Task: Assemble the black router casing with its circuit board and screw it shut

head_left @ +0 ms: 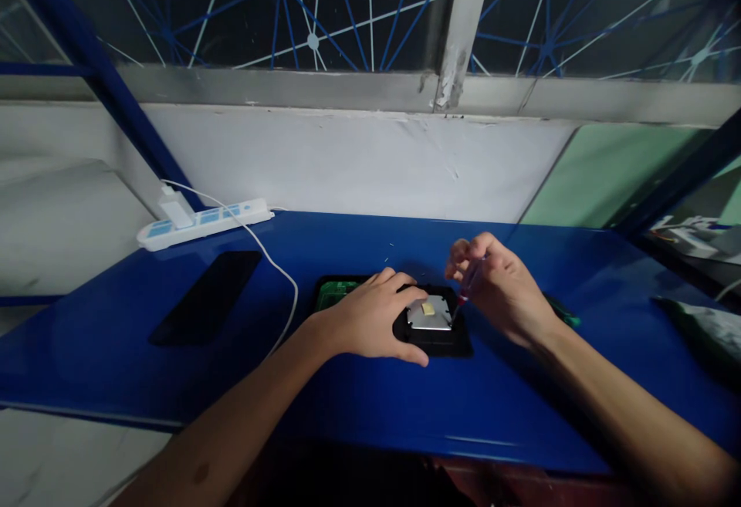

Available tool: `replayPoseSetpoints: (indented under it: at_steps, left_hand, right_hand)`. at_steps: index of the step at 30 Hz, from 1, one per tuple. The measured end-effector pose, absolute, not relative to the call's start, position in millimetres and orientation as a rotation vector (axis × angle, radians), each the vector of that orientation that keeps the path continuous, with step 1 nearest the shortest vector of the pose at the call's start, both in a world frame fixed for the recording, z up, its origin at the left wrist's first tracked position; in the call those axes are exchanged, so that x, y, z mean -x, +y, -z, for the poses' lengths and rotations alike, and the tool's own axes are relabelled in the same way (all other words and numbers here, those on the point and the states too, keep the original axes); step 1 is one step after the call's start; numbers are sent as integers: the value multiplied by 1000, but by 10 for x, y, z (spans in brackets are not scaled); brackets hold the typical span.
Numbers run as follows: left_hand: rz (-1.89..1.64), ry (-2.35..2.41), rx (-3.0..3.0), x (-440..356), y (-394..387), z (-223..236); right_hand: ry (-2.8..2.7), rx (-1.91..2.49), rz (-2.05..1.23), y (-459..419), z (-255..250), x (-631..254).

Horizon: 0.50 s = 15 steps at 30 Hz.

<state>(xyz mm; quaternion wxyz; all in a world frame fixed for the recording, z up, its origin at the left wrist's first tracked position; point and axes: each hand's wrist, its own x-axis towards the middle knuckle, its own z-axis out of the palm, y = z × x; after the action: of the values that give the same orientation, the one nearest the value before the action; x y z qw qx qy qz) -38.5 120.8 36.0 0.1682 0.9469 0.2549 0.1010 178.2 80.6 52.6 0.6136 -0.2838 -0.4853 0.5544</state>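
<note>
My right hand (492,283) is closed around a small screwdriver (472,279) with a translucent reddish-purple handle. The tool tilts down, its tip by the right edge of a silver metal plate (430,320) that bears a small yellowish pad (428,309). Around the plate lies a flat black casing (460,341) on the blue table. Over the casing's left part my left hand (370,314) lies with fingers spread, index finger near the plate and thumb at the front edge. Green circuitry (336,292) shows beyond the left wrist. The left palm hides part of the casing.
A dark phone-like slab (205,299) lies at the left. Behind it are a white power strip (208,223) with a plugged-in charger (176,207) and a trailing white cable (278,260). Tiny pieces lie behind my hands. A dark green packet (698,329) is at the right.
</note>
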Motion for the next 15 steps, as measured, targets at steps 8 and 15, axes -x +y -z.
replayPoseSetpoints:
  at_steps: [8, 15]
  left_hand:
    - [-290, 713, -2699, 386, 1213, -366]
    - [-282, 720, -2696, 379, 1210, -369]
  right_hand:
    - [-1157, 733, -1274, 787, -513, -1772]
    - [-1117, 708, -1330, 766, -552, -1739]
